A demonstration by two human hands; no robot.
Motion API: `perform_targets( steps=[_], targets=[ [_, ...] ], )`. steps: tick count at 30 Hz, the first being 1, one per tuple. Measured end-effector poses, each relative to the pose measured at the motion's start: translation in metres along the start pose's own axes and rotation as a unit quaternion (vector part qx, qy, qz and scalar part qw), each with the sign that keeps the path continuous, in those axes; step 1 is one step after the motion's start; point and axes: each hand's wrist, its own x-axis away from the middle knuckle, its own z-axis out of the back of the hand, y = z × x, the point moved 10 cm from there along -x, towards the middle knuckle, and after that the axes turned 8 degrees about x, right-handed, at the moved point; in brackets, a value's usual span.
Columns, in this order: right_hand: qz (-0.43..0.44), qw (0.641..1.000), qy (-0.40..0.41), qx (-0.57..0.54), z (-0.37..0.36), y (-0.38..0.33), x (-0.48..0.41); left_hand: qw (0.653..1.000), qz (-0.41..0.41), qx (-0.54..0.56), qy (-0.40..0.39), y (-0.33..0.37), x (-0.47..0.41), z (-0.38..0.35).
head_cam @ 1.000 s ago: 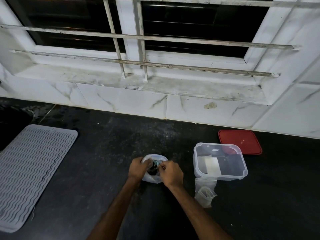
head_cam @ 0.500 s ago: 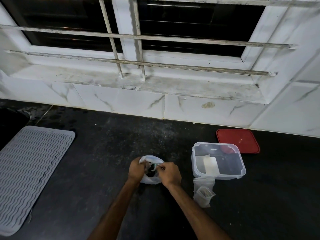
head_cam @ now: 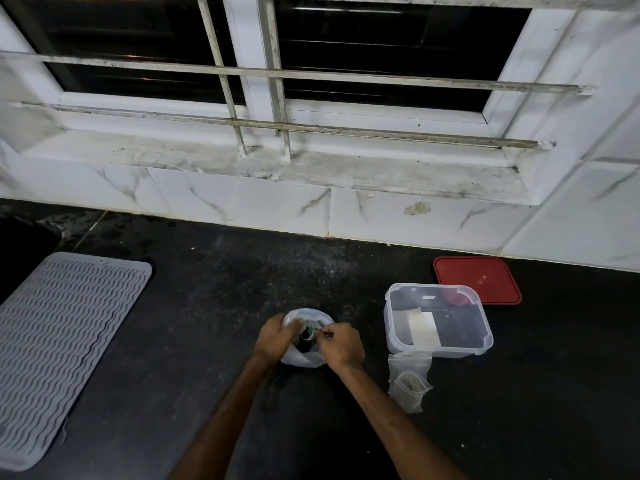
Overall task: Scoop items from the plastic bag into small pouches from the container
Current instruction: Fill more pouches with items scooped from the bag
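Observation:
A white plastic bag (head_cam: 306,358) sits on the black counter in front of me, its mouth open onto dark contents. My left hand (head_cam: 275,337) grips the bag's left rim. My right hand (head_cam: 341,344) pinches a small item at the bag's right rim; what it is I cannot tell. To the right stands a clear plastic container (head_cam: 438,320) with a pale strip inside. Two small clear pouches (head_cam: 410,381) lie just in front of the container, the nearer one with something pale in it.
A red lid (head_cam: 476,280) lies flat behind the container near the wall. A grey ribbed mat (head_cam: 59,344) covers the counter's left side. White marble tiles and a barred window close off the back.
Both hands have stayed at the bag's mouth, with the fingers shifting slightly. The view has tilted a little.

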Motion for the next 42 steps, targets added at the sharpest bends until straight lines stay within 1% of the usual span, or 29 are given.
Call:
perform_targets(
  steps=[4, 7, 10, 12, 14, 16, 18, 20, 22, 24, 26, 30, 33, 35, 39, 42],
  targets=[
    [0.015, 0.999, -0.035, 0.020, -0.002, -0.002, 0.000, 0.999, -0.025, 0.010, 0.047, 0.005, 0.004, 0.002],
    [0.017, 0.997, -0.050, 0.053, -0.001, -0.001, -0.004, 0.997, -0.026, 0.014, 0.073, 0.003, 0.006, 0.002],
    [0.070, 0.990, -0.034, 0.115, 0.004, -0.010, -0.002, 0.996, -0.038, 0.025, 0.079, 0.004, 0.007, 0.002],
    [0.122, 0.978, 0.012, 0.170, 0.012, -0.022, 0.002, 0.995, -0.049, 0.026, 0.083, 0.005, 0.007, 0.004],
    [0.152, 0.963, 0.042, 0.217, 0.015, -0.030, 0.004, 0.993, -0.071, 0.022, 0.088, 0.010, 0.009, 0.006],
    [0.173, 0.947, 0.044, 0.266, 0.011, -0.035, 0.006, 0.991, -0.092, 0.015, 0.093, 0.014, 0.011, 0.008],
    [0.194, 0.927, 0.030, 0.319, 0.004, -0.038, 0.009, 0.991, -0.100, 0.015, 0.093, 0.016, 0.012, 0.007],
    [0.200, 0.921, 0.020, 0.333, -0.001, -0.039, 0.009, 0.990, -0.103, 0.018, 0.095, 0.018, 0.014, 0.006],
    [0.177, 0.937, 0.005, 0.301, -0.001, -0.034, 0.005, 0.989, -0.104, 0.034, 0.102, 0.018, 0.015, 0.005],
    [0.144, 0.960, -0.012, 0.241, 0.000, -0.026, -0.002, 0.987, -0.107, 0.041, 0.109, 0.018, 0.015, 0.006],
    [0.115, 0.972, -0.053, 0.198, -0.005, -0.017, -0.008, 0.987, -0.105, 0.050, 0.111, 0.013, 0.016, 0.006],
    [0.056, 0.983, -0.157, 0.080, -0.023, 0.002, -0.013, 0.985, -0.090, 0.070, 0.126, 0.004, 0.021, 0.006],
    [0.010, 0.981, -0.193, -0.013, -0.023, 0.011, -0.009, 0.983, -0.100, 0.061, 0.140, 0.008, 0.026, 0.007],
    [-0.009, 0.977, -0.203, -0.057, -0.022, 0.015, -0.005, 0.983, -0.100, 0.069, 0.139, 0.010, 0.024, 0.006],
    [-0.034, 0.978, -0.180, -0.101, -0.016, 0.020, -0.002, 0.986, -0.085, 0.098, 0.103, 0.018, 0.018, 0.002],
    [-0.027, 0.978, -0.174, -0.114, -0.009, 0.018, 0.000, 0.986, -0.074, 0.111, 0.099, 0.018, 0.013, 0.008]
  ],
)
